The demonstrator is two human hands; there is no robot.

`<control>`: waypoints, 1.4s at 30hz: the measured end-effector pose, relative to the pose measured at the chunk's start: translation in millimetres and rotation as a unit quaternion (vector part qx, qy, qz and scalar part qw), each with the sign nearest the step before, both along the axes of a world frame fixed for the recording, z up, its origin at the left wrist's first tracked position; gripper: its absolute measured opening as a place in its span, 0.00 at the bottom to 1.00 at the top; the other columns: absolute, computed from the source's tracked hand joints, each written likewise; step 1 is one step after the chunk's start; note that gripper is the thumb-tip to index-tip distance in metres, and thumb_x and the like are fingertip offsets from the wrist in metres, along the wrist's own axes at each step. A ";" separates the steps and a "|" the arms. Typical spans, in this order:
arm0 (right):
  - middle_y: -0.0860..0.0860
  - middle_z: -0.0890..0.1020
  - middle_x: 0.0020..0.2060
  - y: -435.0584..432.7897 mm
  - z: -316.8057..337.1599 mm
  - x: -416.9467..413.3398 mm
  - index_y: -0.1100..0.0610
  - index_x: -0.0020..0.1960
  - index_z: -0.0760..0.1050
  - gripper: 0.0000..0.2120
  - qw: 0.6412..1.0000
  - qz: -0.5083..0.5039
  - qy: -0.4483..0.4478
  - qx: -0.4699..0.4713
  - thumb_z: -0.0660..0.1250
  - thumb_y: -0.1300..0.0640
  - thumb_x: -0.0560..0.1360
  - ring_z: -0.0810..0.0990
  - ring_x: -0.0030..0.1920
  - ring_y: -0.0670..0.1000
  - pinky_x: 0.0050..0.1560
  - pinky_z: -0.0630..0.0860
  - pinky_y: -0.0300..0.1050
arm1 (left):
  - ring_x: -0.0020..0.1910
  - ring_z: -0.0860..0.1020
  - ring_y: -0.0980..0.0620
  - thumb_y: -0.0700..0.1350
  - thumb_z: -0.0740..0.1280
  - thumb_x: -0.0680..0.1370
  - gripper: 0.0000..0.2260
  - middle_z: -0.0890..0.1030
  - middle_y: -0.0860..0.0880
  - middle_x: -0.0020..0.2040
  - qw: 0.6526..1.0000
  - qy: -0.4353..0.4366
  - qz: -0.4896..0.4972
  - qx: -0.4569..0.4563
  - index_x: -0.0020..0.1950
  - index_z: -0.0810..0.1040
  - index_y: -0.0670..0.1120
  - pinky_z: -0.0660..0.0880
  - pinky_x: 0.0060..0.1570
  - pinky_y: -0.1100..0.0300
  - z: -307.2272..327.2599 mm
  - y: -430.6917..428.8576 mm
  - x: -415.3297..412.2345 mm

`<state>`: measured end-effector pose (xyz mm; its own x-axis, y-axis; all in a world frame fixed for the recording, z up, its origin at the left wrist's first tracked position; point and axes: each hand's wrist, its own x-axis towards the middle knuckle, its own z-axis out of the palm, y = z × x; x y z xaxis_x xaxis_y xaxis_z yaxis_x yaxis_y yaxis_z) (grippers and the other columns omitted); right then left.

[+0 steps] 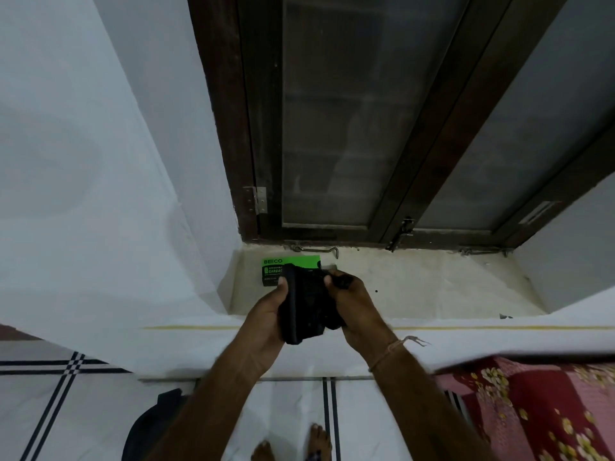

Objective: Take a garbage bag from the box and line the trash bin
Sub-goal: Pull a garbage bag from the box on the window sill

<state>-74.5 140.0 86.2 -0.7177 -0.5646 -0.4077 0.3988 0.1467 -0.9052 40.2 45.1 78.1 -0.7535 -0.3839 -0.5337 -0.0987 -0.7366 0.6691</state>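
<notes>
black folded garbage bag [307, 306] held above sill – green box [278, 269] lies flat just behind

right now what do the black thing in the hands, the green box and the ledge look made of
Black roll: thin matte plastic film, apparently; it creases softly in both hands.
Green box: probably printed cardboard, flat faces and crisp edges.
Ledge: pale, faintly glossy stone or tile, perhaps marble; slightly mottled.

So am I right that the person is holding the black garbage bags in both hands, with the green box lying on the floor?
Not quite: the green box lies on the window sill, not the floor, as the head view shows. Both the left hand and right hand do hold the black garbage bags.
</notes>
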 end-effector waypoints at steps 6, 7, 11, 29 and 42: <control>0.58 0.88 0.48 3.9 3.9 1.9 0.59 0.54 0.84 0.10 0.996 0.079 0.025 -0.030 0.70 0.53 0.79 0.87 0.52 0.59 0.44 0.82 0.46 | 0.64 0.82 0.40 0.58 0.59 0.84 0.22 0.83 0.40 0.65 0.999 0.025 -0.013 -0.046 0.71 0.78 0.45 0.81 0.58 0.42 4.9 0.8 0.8; 0.58 0.88 0.47 4.2 3.9 0.1 0.60 0.52 0.83 0.09 0.997 0.066 0.024 -0.024 0.70 0.55 0.80 0.87 0.51 0.59 0.43 0.82 0.45 | 0.63 0.83 0.40 0.56 0.60 0.84 0.22 0.83 0.39 0.65 0.999 0.026 -0.008 -0.045 0.71 0.78 0.45 0.82 0.57 0.44 5.4 -0.5 1.3; 0.58 0.85 0.47 4.7 -1.9 -9.1 0.59 0.48 0.79 0.04 0.999 0.026 0.004 -0.023 0.67 0.62 0.81 0.84 0.53 0.60 0.52 0.83 0.50 | 0.63 0.83 0.42 0.57 0.58 0.85 0.23 0.83 0.40 0.66 1.000 0.023 0.004 -0.004 0.73 0.76 0.45 0.84 0.47 0.52 1.4 -6.3 3.5; 0.65 0.85 0.56 1.8 -23.1 -18.0 0.67 0.60 0.80 0.10 1.000 0.025 -0.013 -0.006 0.68 0.65 0.80 0.83 0.60 0.66 0.62 0.81 0.58 | 0.59 0.85 0.44 0.59 0.55 0.86 0.24 0.85 0.41 0.63 1.000 0.001 0.004 0.002 0.71 0.77 0.45 0.82 0.52 0.49 -3.5 -5.9 -1.7; 0.65 0.85 0.56 5.1 -21.8 -24.2 0.65 0.62 0.81 0.16 0.996 0.064 -0.064 -0.020 0.71 0.57 0.78 0.84 0.59 0.65 0.62 0.80 0.60 | 0.66 0.81 0.41 0.58 0.59 0.84 0.24 0.83 0.40 0.66 1.000 -0.007 0.017 -0.016 0.74 0.76 0.45 0.80 0.58 0.48 -13.7 -7.3 -5.2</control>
